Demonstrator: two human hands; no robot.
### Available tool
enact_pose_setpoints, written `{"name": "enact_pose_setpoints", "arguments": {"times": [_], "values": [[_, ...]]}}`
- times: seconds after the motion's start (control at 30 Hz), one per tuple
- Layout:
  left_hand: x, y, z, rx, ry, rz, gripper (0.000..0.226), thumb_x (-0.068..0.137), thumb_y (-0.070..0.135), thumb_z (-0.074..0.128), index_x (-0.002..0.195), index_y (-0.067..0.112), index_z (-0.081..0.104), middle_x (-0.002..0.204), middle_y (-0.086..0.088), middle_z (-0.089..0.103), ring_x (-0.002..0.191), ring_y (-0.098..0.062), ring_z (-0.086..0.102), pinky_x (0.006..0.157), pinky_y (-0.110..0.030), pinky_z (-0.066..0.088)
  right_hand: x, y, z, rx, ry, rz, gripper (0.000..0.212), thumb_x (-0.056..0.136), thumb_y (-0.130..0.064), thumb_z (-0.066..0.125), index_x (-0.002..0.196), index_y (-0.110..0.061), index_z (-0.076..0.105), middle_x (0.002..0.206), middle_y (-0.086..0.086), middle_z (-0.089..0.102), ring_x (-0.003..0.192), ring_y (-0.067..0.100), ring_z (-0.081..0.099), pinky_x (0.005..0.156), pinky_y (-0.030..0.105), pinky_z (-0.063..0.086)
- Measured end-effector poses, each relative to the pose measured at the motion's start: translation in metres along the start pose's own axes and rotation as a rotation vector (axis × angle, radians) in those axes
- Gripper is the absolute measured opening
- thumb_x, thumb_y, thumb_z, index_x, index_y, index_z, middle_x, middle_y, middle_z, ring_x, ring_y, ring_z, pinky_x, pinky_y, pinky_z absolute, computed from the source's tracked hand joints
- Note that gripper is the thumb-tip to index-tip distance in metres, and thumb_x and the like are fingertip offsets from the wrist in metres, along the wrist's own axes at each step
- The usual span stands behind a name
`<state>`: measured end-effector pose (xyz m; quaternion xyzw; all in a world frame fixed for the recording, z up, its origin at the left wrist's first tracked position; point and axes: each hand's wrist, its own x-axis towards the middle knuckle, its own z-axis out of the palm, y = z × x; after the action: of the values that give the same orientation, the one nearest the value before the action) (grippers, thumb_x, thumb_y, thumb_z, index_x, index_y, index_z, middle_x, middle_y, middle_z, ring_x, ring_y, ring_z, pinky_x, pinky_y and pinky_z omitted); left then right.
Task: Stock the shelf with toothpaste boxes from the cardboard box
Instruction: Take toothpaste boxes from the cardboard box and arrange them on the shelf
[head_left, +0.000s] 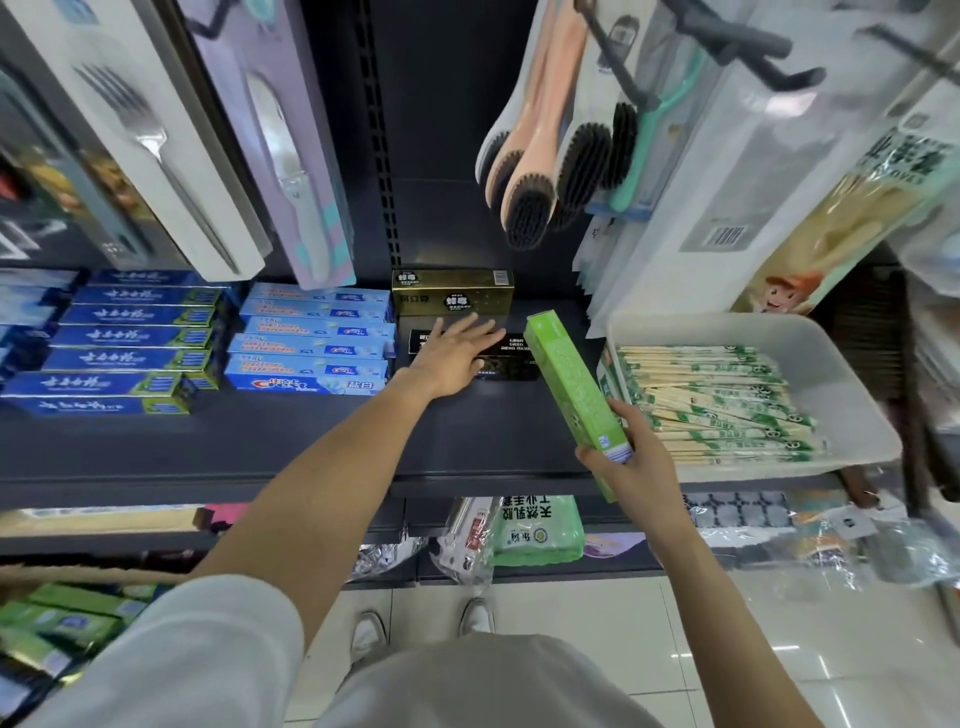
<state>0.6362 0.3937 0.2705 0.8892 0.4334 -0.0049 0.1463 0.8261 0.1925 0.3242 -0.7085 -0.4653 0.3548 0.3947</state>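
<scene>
**Green box in right hand, long axis set toward the gap beside the black boxes**

Right hand (631, 457) has its grip clamped round the near end of a green toothpaste box (571, 395): thumb on the left face, fingers wrapped behind. The box is off the shelf (260, 441), hovering over its front right part, just beside the white tray (753, 325) of wrapped sticks. Long axis runs from the grip up and away, far end tilted slightly left, toward the shelf's back.

Left hand (452, 351) lies flat, fingers straight and spread, grip apart, resting on the black toothpaste boxes (511, 358) in front of the gold box (452, 293). Whether it presses or merely touches: cannot tell.

Key relation: the open strip of shelf lies between the black boxes and the tray, directly ahead of the green box's far end. The right hand is the nearer one and already holds the load.

Judgement: placement needs the box lowered and slid forward, possibly turned to match the neighbours, which lie crosswise. The cardboard box (78, 577) with more green stock sits low left.
</scene>
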Motion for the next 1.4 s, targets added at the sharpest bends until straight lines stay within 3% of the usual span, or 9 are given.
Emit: {"name": "enact_pose_setpoints", "arguments": {"times": [0.1, 0.27, 0.4, 0.6, 0.83, 1.0, 1.13, 1.27, 1.4], "values": [[-0.008, 0.006, -0.007, -0.200, 0.154, -0.092, 0.053, 0.101, 0.028, 0.040, 0.150, 0.027, 0.019, 0.160, -0.005, 0.003, 0.147, -0.021, -0.007, 0.116, -0.039, -0.003, 0.001, -0.002, 0.008, -0.166, 0.060, -0.159, 0.047, 0.083, -0.026, 0.070, 0.122, -0.032, 0.047, 0.102, -0.012, 0.061, 0.089, 0.014, 0.058, 0.070, 0.025, 0.045], [-0.085, 0.040, -0.031, -1.658, 0.223, -0.460, 0.055, 0.097, 0.048, 0.042, 0.145, 0.025, 0.029, 0.133, -0.007, 0.057, 0.115, -0.024, 0.060, 0.099, -0.043, 0.047, 0.006, -0.013, 0.054, -0.382, 0.075, -0.431, 0.058, 0.091, -0.033, 0.060, 0.143, -0.022, 0.036, 0.121, 0.006, 0.050, 0.085, 0.002, 0.044, 0.066, 0.023, 0.037], [-0.154, 0.042, -0.019, -1.901, 0.363, -0.370, 0.046, 0.085, 0.036, 0.055, 0.128, 0.019, 0.048, 0.113, -0.005, 0.066, 0.098, -0.022, 0.066, 0.088, -0.041, 0.054, 0.011, -0.035, 0.105, -0.556, -0.073, -0.750, 0.065, 0.085, -0.023, 0.065, 0.142, -0.023, 0.035, 0.120, 0.014, 0.049, 0.102, 0.024, 0.049, 0.074, 0.032, 0.050], [-0.241, -0.010, -0.008, -1.961, 0.832, -0.557, 0.029, 0.090, 0.014, 0.056, 0.119, 0.012, 0.053, 0.103, -0.004, 0.071, 0.084, -0.021, 0.070, 0.073, -0.034, 0.058, -0.012, -0.077, 0.189, -0.565, -0.341, -1.011, 0.053, 0.084, -0.030, 0.062, 0.134, -0.023, 0.047, 0.125, 0.006, 0.053, 0.102, 0.029, 0.054, 0.087, 0.042, 0.049], [-0.342, -0.095, -0.004, -1.913, 1.041, -0.703, 0.024, 0.084, 0.004, 0.060, 0.106, 0.014, 0.057, 0.082, -0.004, 0.071, 0.064, -0.019, 0.066, 0.070, -0.033, 0.053, -0.040, -0.128, 0.289, -0.224, -0.859, -0.358, 0.028, 0.091, -0.030, 0.059, 0.118, -0.031, 0.053, 0.096, -0.008, 0.067, 0.089, 0.008, 0.063, 0.083, 0.032, 0.047], [-0.405, -0.166, -0.009, -1.839, 0.999, -0.800, 0.008, 0.092, 0.009, 0.055, 0.100, 0.013, 0.057, 0.062, 0.007, 0.066, 0.051, -0.004, 0.059, 0.059, -0.020, 0.048, -0.067, -0.160, 0.372, 0.117, -1.157, 0.093, 0.034, 0.086, -0.018, 0.066, 0.118, -0.026, 0.058, 0.095, -0.001, 0.070, 0.084, 0.011, 0.065, 0.070, 0.021, 0.051], [-0.429, -0.226, -0.006, -1.595, 0.828, -1.009, 0.069, 0.079, 0.046, 0.068, 0.124, -0.004, 0.052, 0.086, -0.011, 0.066, 0.063, -0.005, 0.058, 0.066, -0.024, 0.049, -0.081, -0.177, 0.420, 0.259, -1.092, 0.320, 0.025, 0.081, -0.018, 0.061, 0.106, -0.020, 0.064, 0.089, -0.002, 0.072, 0.075, 0.012, 0.066, 0.059, 0.022, 0.053], [-0.431, -0.254, -0.013, -1.384, 0.632, -0.977, 0.040, 0.084, 0.057, 0.058, 0.104, 0.023, 0.065, 0.102, 0.010, 0.067, 0.101, -0.012, 0.061, 0.090, -0.031, 0.046, -0.081, -0.187, 0.437, 0.212, -1.025, 0.325, 0.018, 0.090, -0.014, 0.055, 0.104, -0.020, 0.065, 0.095, 0.003, 0.071, 0.079, 0.016, 0.065, 0.056, 0.024, 0.054], [-0.428, -0.282, -0.008, -1.046, 0.675, -0.902, 0.042, 0.101, 0.041, 0.036, 0.124, 0.015, 0.059, 0.127, 0.004, 0.057, 0.122, -0.015, 0.048, 0.098, -0.028, 0.034, -0.069, -0.204, 0.452, 0.147, -0.969, 0.236, 0.021, 0.091, -0.014, 0.056, 0.106, -0.026, 0.065, 0.095, -0.003, 0.073, 0.083, 0.012, 0.066, 0.068, 0.025, 0.053]]}}
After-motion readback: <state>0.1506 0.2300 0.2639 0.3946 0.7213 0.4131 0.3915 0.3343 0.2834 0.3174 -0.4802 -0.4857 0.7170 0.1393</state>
